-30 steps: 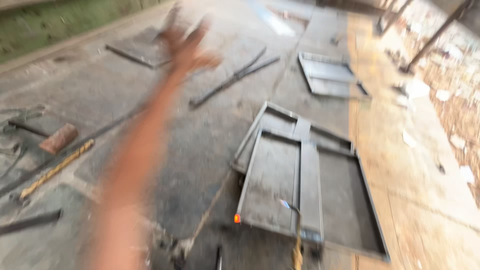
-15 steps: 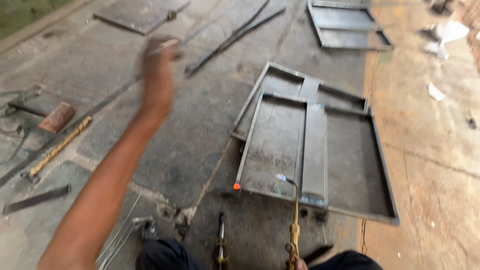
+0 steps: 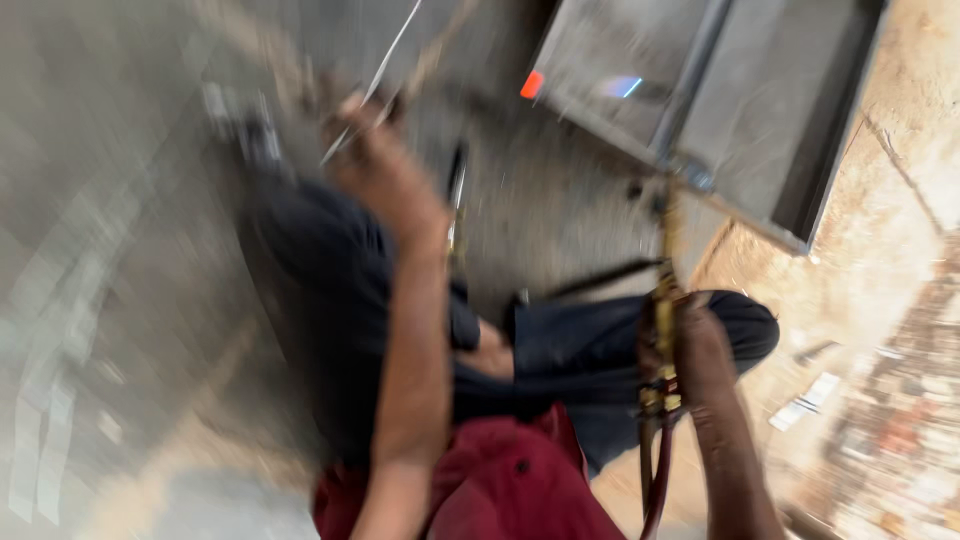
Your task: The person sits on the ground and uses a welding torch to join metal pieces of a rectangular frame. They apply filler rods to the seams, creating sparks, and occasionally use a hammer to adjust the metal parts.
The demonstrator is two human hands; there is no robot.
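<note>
The left hand pinches a thin rod and the right hand grips the lit torch by the steel frame, where the flame could stray and burn his knee.

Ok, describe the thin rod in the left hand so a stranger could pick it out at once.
Start at the grey metal frame lying on the concrete floor at upper right, then move left past the glowing orange spot on its edge. There the left hand is raised, gripping a thin rod. Unlike the thick brass torch in the right hand, it is wire-slim, pale and straight.
</note>
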